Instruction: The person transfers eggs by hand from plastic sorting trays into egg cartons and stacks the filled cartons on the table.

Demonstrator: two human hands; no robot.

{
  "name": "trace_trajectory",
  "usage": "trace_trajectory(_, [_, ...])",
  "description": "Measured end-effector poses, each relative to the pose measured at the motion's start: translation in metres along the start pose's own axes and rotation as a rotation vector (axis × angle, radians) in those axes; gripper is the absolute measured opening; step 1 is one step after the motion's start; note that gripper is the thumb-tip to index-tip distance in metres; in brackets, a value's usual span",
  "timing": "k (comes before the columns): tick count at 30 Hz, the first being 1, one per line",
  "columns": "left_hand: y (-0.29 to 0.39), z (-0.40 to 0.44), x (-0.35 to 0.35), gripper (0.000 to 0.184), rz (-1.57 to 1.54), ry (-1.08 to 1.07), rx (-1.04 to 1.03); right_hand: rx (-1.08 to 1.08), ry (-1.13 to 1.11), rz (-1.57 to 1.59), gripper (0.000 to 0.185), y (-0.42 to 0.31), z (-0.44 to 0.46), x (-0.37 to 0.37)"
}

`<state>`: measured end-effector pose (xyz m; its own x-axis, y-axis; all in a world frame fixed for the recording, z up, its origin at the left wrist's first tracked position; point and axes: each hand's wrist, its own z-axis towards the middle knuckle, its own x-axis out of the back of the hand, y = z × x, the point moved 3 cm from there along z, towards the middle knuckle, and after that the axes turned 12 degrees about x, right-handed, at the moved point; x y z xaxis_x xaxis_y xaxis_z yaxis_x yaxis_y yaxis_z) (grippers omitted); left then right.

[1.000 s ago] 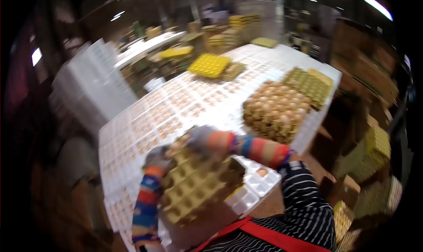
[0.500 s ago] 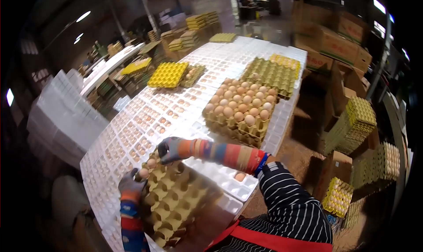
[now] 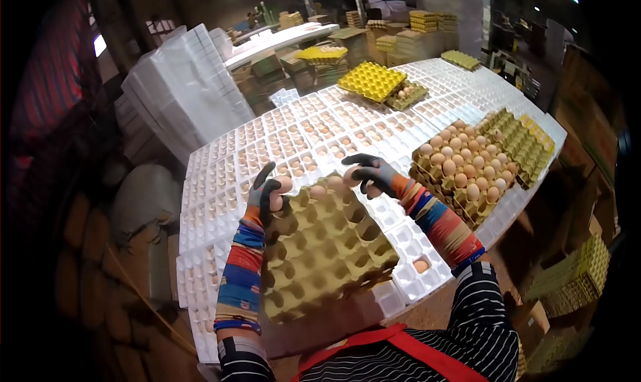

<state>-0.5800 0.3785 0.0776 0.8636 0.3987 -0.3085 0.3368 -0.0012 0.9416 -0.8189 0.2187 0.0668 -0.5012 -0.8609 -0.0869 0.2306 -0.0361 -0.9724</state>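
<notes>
Both my hands wear grey-and-black gloves below patterned sleeves. At the far left corner of a pulp egg tray (image 3: 320,248), my left hand (image 3: 262,190) is closed around brown eggs (image 3: 284,184). My right hand (image 3: 377,174) holds a pair of eggs (image 3: 351,176) just past the tray's far right edge, fingers curled over them. Between the hands a single egg (image 3: 318,192) sits in the tray's far row; most of its other cups are bare. Under and beyond the tray lie white foam egg trays (image 3: 407,238), many of their pockets filled with eggs.
To the right stands a stack of pulp trays full of eggs (image 3: 464,162), beside bare pulp trays (image 3: 511,138). A yellow tray (image 3: 371,80) lies farther back. White foam stacks (image 3: 183,92) rise at the left; cardboard boxes (image 3: 584,115) stand at the right.
My view has swung left, so the table appears farther right. My right hand has moved away from my left, to the tray's far right side, and now has eggs in it.
</notes>
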Motion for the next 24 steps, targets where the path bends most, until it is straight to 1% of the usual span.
trace_trajectory(1, [-0.002,0.004,-0.002,0.041,0.164,-0.027,0.01,-0.044,-0.042,0.034,0.043,-0.012,-0.002,-0.005])
trace_trajectory(2, [-0.002,0.008,-0.009,0.04,0.327,-0.052,0.024,0.047,-0.082,-0.211,0.041,-0.012,0.003,-0.007])
trace_trajectory(3, [-0.006,0.015,-0.022,0.046,0.81,-0.014,0.059,0.144,-0.124,-0.452,0.038,-0.009,0.011,-0.012])
trace_trajectory(4, [0.011,-0.007,-0.066,0.054,1.508,0.276,-0.07,0.247,-0.166,-0.692,0.036,-0.009,0.019,-0.019])
trace_trajectory(5, [-0.006,0.008,-0.072,0.064,1.646,0.318,-0.058,0.277,-0.263,-1.177,0.038,-0.015,0.026,-0.032])
trace_trajectory(6, [-0.009,0.007,-0.088,0.06,1.867,0.271,-0.02,0.049,-0.301,-1.5,0.038,-0.036,0.03,-0.059])
trace_trajectory(7, [-0.045,0.047,-0.074,0.049,2.077,0.23,-0.126,0.107,-0.396,-1.746,0.031,-0.025,0.04,-0.064])
trace_trajectory(8, [-0.027,0.028,-0.093,0.049,2.082,0.197,-0.141,0.222,-0.503,-1.829,0.023,0.009,0.056,-0.054])
trace_trajectory(9, [-0.024,0.026,-0.094,0.046,2.103,0.178,-0.196,0.308,-0.526,-1.852,0.02,0.026,0.065,-0.049])
trace_trajectory(10, [-0.032,0.035,-0.086,0.045,2.053,0.12,-0.261,0.231,-0.508,-1.758,0.022,0.011,0.065,-0.051])
trace_trajectory(11, [-0.022,0.033,-0.082,0.044,1.784,0.279,-0.112,0.254,-0.464,-1.719,0.024,0.012,0.07,-0.047])
trace_trajectory(12, [-0.017,0.027,-0.073,0.042,1.515,0.37,0.001,0.255,-0.45,-1.67,0.022,0.009,0.068,-0.038])
trace_trajectory(13, [-0.009,0.013,-0.064,0.04,1.346,0.377,-0.084,0.34,-0.471,-1.483,0.022,0.016,0.069,-0.024])
trace_trajectory(14, [-0.002,-0.002,-0.056,0.038,1.183,0.369,-0.182,0.333,-0.503,-1.468,0.025,-0.008,0.055,-0.036])
trace_trajectory(15, [0.013,-0.038,-0.05,0.038,0.893,0.247,-0.276,0.363,-0.422,-1.127,0.03,0.009,0.055,-0.03])
trace_trajectory(16, [0.025,-0.082,-0.037,0.039,0.599,0.117,-0.377,0.365,-0.329,-0.793,0.036,0.026,0.056,-0.009])
trace_trajectory(17, [0.026,-0.12,-0.015,0.04,0.545,0.093,-0.48,0.352,-0.261,-0.734,0.039,0.041,0.056,0.01])
trace_trajectory(18, [0.022,-0.161,0.007,0.042,0.48,0.09,-0.466,0.337,-0.188,-0.678,0.043,0.05,0.053,0.022])
trace_trajectory(19, [0.013,-0.204,0.037,0.041,0.558,0.177,-0.531,0.163,0.059,-0.523,0.043,0.039,0.041,0.035])
trace_trajectory(20, [-0.018,-0.279,0.106,0.039,0.602,0.494,-0.44,-0.035,0.3,-0.367,0.044,0.025,0.023,0.036])
trace_trajectory(21, [-0.045,-0.318,0.144,0.038,0.254,0.687,-0.213,0.304,0.227,-0.437,0.042,-0.007,0.001,0.001])
trace_trajectory(22, [-0.058,-0.355,0.184,0.04,0.121,0.856,0.065,0.377,0.241,-0.451,0.042,-0.031,-0.021,-0.032])
trace_trajectory(23, [-0.1,-0.39,0.245,0.043,0.481,1.167,-0.053,0.449,0.254,-0.467,0.042,-0.055,-0.042,-0.064])
trace_trajectory(24, [-0.118,-0.411,0.281,0.048,0.548,1.236,0.083,0.255,0.355,-0.432,0.042,-0.065,-0.056,-0.084])
